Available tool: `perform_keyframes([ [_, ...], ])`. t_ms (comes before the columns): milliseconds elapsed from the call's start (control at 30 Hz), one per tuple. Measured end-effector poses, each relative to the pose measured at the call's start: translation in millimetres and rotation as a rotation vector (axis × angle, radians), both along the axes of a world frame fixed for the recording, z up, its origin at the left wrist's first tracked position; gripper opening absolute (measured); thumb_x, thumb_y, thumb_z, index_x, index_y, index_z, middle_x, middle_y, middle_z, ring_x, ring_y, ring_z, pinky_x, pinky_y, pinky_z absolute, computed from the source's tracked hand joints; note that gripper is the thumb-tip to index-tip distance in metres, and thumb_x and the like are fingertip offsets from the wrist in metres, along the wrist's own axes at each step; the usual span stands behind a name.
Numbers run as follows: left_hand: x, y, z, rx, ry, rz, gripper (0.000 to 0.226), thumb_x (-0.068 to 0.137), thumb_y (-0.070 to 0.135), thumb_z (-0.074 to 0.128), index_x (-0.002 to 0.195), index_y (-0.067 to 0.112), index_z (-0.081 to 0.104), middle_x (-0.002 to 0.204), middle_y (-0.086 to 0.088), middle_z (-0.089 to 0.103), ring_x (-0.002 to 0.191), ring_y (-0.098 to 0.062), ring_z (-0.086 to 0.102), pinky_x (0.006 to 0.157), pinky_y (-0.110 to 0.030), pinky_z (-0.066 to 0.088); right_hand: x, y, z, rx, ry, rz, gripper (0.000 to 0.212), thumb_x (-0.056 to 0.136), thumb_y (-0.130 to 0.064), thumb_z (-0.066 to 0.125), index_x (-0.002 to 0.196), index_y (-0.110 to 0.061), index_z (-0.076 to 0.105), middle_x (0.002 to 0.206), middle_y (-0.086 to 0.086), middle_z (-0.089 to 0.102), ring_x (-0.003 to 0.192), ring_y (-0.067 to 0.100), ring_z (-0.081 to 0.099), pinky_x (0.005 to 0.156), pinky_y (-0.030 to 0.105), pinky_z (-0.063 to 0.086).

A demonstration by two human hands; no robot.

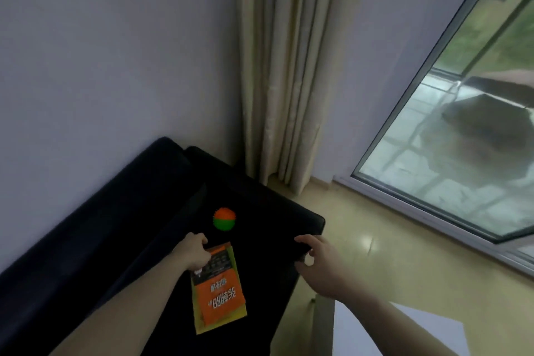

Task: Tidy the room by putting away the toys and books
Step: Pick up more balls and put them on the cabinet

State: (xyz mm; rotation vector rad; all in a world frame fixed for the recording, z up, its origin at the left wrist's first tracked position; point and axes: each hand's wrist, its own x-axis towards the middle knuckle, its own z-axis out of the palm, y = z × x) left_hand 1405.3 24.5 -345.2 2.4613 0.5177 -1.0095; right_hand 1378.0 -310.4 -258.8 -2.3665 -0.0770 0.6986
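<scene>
Left hand (196,251) pinching top edge of stacked books (219,292); thin, probably floppy, so support underneath. Right hand (320,263) hovering, fingers loose.

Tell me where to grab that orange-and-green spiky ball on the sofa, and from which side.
Take the spiky ball from above, fingers round its middle. It sits free on the dark sofa seat, beyond the books the left hand holds; the right hand is open and probably suits.
</scene>
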Motion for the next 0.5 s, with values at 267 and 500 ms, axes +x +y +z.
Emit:
perform_keyframes([
  [267,113,14,-147,-0.051,0.000,-0.043,0.059,0.093,0.028,0.055,0.151,0.022,0.043,0.153,-0.002,0.030,0.121,-0.025,0.051,0.099,-0.039,0.052,107,41,-89,-0.104,0.062,0.064,0.054,0.097,-0.026,0.059,0.149,-0.029,0.044,0.146,-0.010,0.040,0.130,0.014,0.051,0.104,0.024,0.044],
  [500,167,16,-252,-0.038,0.039,-0.024,0.075,0.089,0.029,0.062,0.159,0.029,0.034,0.170,-0.004,-0.005,0.143,-0.035,0.031,0.116,-0.045,0.040,162,70,-164,-0.117,0.057,0.090,0.052,0.097,-0.027,0.059,0.147,-0.033,0.046,0.144,-0.014,0.042,0.126,0.010,0.054,0.095,0.019,0.046],
])
